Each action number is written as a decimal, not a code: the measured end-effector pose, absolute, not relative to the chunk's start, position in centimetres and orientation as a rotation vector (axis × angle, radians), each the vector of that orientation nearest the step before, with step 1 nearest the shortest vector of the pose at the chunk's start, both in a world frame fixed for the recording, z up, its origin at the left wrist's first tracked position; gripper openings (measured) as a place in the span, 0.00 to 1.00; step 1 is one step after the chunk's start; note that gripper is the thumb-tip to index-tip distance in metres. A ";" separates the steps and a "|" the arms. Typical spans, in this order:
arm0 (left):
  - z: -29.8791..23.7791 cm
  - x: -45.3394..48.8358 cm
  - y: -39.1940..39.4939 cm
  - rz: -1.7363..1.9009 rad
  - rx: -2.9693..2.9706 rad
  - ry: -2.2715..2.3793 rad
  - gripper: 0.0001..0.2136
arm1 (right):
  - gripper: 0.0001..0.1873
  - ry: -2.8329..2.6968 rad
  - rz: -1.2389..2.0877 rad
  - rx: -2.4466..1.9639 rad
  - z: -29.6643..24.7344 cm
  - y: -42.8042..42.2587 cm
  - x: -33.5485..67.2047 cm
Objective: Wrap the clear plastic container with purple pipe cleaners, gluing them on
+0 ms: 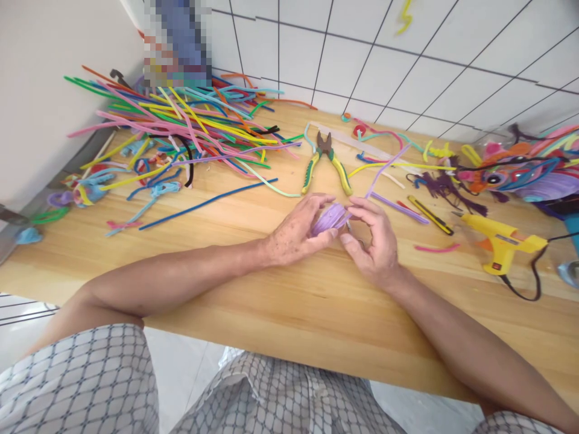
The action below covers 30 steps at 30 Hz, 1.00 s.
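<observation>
A bundle of coiled purple pipe cleaner (330, 219) sits above the wooden table between my two hands. My left hand (298, 232) is closed around its left side, with the thumb along the lower edge. At the right end, the fingers and thumb of my right hand (373, 238) curl in and pinch the purple strand. One loose purple end (384, 169) rises up and to the right from there. Just beyond my hands lie pliers (324, 160) with green and yellow handles, jaws pointing away from me.
A heap of colourful pipe cleaners (194, 120) covers the back left. On the right lie a yellow glue gun (502, 238) with a black cord, a utility knife (429, 215) and a colourful pipe-cleaner figure (520, 169). A blue pipe cleaner (208, 204) lies left of my hands. A tiled wall (353, 54) borders the back.
</observation>
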<state>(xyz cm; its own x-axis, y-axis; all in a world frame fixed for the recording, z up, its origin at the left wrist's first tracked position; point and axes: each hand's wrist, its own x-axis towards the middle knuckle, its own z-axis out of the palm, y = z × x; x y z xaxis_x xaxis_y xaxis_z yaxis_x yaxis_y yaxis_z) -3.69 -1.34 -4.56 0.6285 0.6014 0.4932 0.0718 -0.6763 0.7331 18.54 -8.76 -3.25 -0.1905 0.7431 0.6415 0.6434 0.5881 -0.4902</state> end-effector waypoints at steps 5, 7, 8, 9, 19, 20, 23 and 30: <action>-4.7 -3.7 -1.4 0.996 2.169 0.518 0.26 | 0.13 -1.775 0.151 -1.185 -3.1 -8.5 18.8; -4.7 -3.7 -1.4 0.997 2.198 0.490 0.26 | 0.10 -1.754 0.144 -1.204 -3.0 -8.4 18.8; -4.7 -3.7 -1.4 0.998 2.212 0.474 0.27 | 0.08 -1.752 0.137 -1.208 -3.0 -8.4 18.7; -4.6 -3.7 -1.5 0.999 2.224 0.461 0.27 | 0.07 -1.749 0.127 -1.210 -2.9 -8.4 18.6; -4.4 -3.6 -1.8 0.992 2.275 0.448 0.27 | 0.05 -1.748 0.070 -1.238 -2.4 -8.6 18.2; -4.4 -3.6 -1.8 0.990 2.277 0.450 0.27 | 0.05 -1.746 0.068 -1.238 -2.4 -8.6 18.2; -4.5 -3.6 -1.9 0.990 2.280 0.453 0.28 | 0.07 -1.736 0.066 -1.247 -2.3 -8.6 18.0; -4.7 -3.4 -2.2 1.025 2.258 0.445 0.28 | 0.08 -1.716 0.104 -1.269 -2.4 -8.7 17.9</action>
<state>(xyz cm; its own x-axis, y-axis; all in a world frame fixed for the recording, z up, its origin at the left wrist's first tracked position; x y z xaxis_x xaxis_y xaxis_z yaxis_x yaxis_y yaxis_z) -3.43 -2.18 -4.66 0.6431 0.5244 0.5581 0.0500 -0.7560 0.6527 17.90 -8.74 -2.45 0.0053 0.7738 0.6334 0.6919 0.4544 -0.5610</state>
